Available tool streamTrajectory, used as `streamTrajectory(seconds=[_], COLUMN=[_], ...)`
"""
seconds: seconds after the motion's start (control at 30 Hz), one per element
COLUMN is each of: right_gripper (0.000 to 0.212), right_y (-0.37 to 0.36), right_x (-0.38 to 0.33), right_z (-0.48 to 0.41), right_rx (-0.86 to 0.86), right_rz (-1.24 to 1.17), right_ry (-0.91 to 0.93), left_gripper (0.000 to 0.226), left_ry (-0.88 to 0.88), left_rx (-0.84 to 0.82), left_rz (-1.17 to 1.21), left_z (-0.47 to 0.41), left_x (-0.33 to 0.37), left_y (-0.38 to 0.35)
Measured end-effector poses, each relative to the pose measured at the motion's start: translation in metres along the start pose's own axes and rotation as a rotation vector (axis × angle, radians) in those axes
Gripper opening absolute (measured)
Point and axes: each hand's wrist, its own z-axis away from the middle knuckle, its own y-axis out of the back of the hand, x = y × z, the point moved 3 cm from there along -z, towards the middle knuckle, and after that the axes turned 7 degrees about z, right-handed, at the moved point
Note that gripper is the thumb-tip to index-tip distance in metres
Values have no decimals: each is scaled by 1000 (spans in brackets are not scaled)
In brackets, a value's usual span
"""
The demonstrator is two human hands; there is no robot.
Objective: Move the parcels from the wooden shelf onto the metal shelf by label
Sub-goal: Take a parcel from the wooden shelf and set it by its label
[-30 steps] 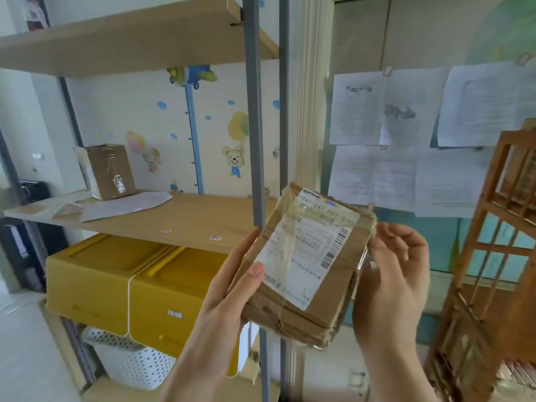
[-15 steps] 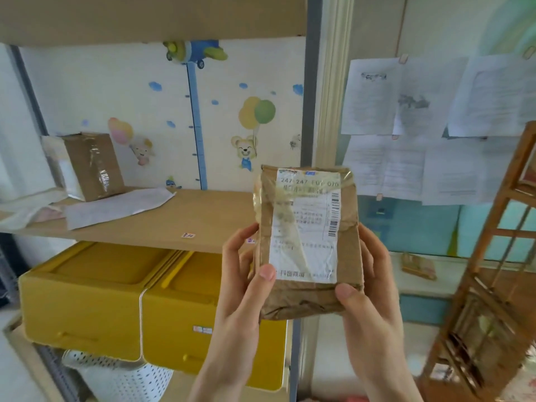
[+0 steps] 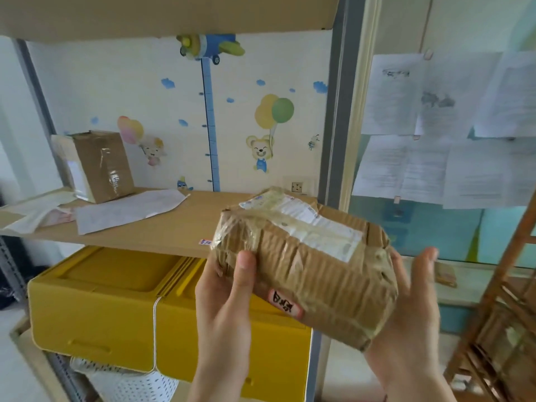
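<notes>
I hold a crumpled brown cardboard parcel [image 3: 316, 268] wrapped in clear tape, in front of the metal shelf's grey upright post [image 3: 333, 111]. Its white shipping label faces up and a small handwritten sticker [image 3: 285, 302] faces me. My left hand [image 3: 229, 303] grips its left end, thumb on the front face. My right hand [image 3: 406, 309] supports its right end from below, fingers spread. The metal shelf's wooden board [image 3: 162, 230] lies just behind the parcel, with small tags on its front edge. The wooden shelf [image 3: 499, 285] stands at the right.
On the board's left sit another taped brown box [image 3: 98, 166] and flat white mailers [image 3: 124, 210]. Two yellow bins [image 3: 116, 303] fill the level below, over a white dotted basket [image 3: 127, 384]. Paper sheets [image 3: 435, 126] hang on the wall at the right.
The parcel has been tipped from upright, label toward me, to lying nearly flat with the label up and the handwritten sticker facing me. My right hand moved under its right end.
</notes>
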Motion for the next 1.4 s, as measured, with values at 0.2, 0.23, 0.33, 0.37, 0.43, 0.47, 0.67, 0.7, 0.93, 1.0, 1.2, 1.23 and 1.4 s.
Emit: streamTrajectory(seconds=[0.2, 0.23, 0.33, 0.37, 0.43, 0.47, 0.67, 0.7, 0.93, 1.0, 1.2, 1.23, 1.4], right_gripper=[96, 94, 79, 69, 60, 60, 51, 49, 71, 70, 69, 69, 82], right_y=[-10, -13, -26, -30, -43, -50, -85, -86, -90, -90, -91, -91, -85], right_x=[-3, 0, 7, 10, 14, 19, 74, 87, 156, 159, 158, 158, 151], right_z=[-14, -18, -35, -44, -63, -75, -151, -162, -200, -201, -203, -203, -191], right_rx=[-122, -120, -159, -178, -200, -195, -100, -87, -13, 20, 50, 51, 84], right_rz=[392, 465, 593, 621, 708, 764, 1014, 1042, 1350, 1386, 1426, 1424, 1412], right_ry=[235, 265, 347, 363, 384, 392, 342, 311, 140, 161, 117, 121, 188], left_gripper=[44, 40, 26, 27, 25, 22, 12, 12, 21, 22, 29, 32, 60], left_ry=[-186, -203, -221, -220, -194, -169, -88, -74, 112, 134, 109, 111, 5], left_rx=[209, 212, 167, 151, 121, 105, 1, -16, -58, -77, -133, -145, -10], left_rz=[-213, -270, -371, -390, -424, -450, -744, -793, -1042, -1023, -988, -979, -915], left_z=[-12, -15, -31, -41, -65, -80, -178, -193, -248, -253, -252, -251, -238], left_x=[17, 21, 33, 36, 45, 49, 40, 31, -35, -40, -41, -41, -30], left_y=[-4, 0, 21, 31, 48, 55, 111, 125, 198, 205, 207, 206, 200])
